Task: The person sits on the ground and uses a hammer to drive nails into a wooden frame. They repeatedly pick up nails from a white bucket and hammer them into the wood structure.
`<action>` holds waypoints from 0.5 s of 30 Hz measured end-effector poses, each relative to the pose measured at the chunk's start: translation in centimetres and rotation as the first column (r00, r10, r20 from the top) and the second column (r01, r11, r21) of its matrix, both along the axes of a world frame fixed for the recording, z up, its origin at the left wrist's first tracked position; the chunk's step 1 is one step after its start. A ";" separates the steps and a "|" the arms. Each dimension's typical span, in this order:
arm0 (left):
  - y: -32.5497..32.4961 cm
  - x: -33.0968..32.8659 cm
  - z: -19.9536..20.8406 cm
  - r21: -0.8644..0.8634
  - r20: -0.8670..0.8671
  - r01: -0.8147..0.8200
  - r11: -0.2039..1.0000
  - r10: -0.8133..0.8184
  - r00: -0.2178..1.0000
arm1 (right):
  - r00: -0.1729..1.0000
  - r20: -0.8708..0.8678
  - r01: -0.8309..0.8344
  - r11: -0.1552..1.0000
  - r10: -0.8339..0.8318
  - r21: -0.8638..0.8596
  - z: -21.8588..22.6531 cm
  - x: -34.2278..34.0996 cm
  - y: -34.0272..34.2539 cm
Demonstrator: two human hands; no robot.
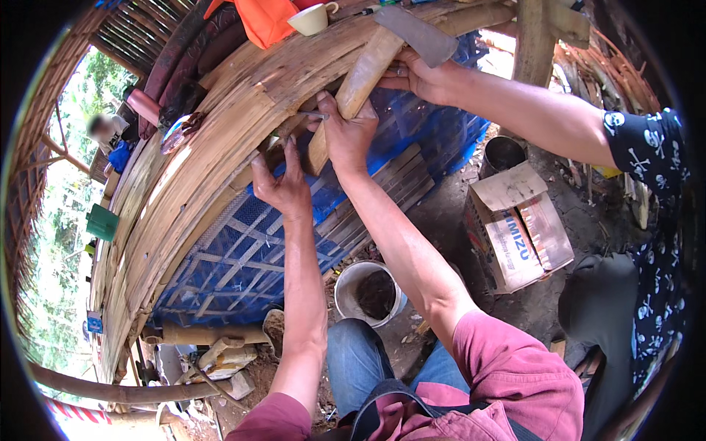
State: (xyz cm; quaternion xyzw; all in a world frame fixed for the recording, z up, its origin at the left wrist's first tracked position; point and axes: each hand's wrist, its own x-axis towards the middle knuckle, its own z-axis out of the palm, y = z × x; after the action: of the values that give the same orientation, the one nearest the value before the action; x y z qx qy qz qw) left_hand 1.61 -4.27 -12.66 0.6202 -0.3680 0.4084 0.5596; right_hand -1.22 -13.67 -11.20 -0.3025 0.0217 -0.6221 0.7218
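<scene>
Control of the hatchet [421, 37] along the edge of the bamboo bench [198, 154]

Your right hand [349, 136] is closed round the hatchet's wooden handle, which slants across the near edge of the bench with the metal head uppermost. Your left hand [283, 191] is at the same edge, further left along the bench, thumb and index finger raised and slightly apart; whether they pinch something in the shadow there, you cannot tell from this view.

Mind the co-worker's hand [426, 79], just right of the handle by the bench: the flared end of the head points toward that forearm, so hold firmly and agree a signal before shifting the tool. It would probably serve you best to let the right hand bear the weight while the left fingertips guide lightly at the bench's edge. Should the tool need a swing, draw your left fingers well clear first. A wide lift could also catch the cream cup [312, 20] on top of the bench, near the head.
</scene>
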 end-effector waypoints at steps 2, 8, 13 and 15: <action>0.8 -0.3 0.7 0.089 0.179 -0.213 0.973 0.195 0.964 | 0.998 -0.053 -0.045 0.999 0.046 0.025 0.3 -0.3 0.2; 0.2 -0.9 -0.1 0.007 0.375 -0.320 0.948 0.294 0.879 | 0.998 -0.069 -0.014 1.000 0.012 -0.022 0.2 -1.5 -0.2; 1.3 -2.6 0.9 0.132 0.398 -0.420 0.898 0.340 0.852 | 0.999 -0.046 -0.018 0.999 0.016 -0.029 0.8 -0.9 -0.2; 2.8 -5.1 1.8 0.167 0.467 -0.444 0.881 0.326 0.822 | 1.000 -0.028 0.009 1.000 -0.010 -0.015 0.5 -0.6 -0.5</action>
State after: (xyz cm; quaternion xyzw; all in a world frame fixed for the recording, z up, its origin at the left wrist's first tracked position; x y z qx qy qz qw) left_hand -3.48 -1.49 -10.86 0.6475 -0.3988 0.5852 0.2815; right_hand -1.83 -14.15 -10.70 -0.3163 0.0287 -0.6215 0.7162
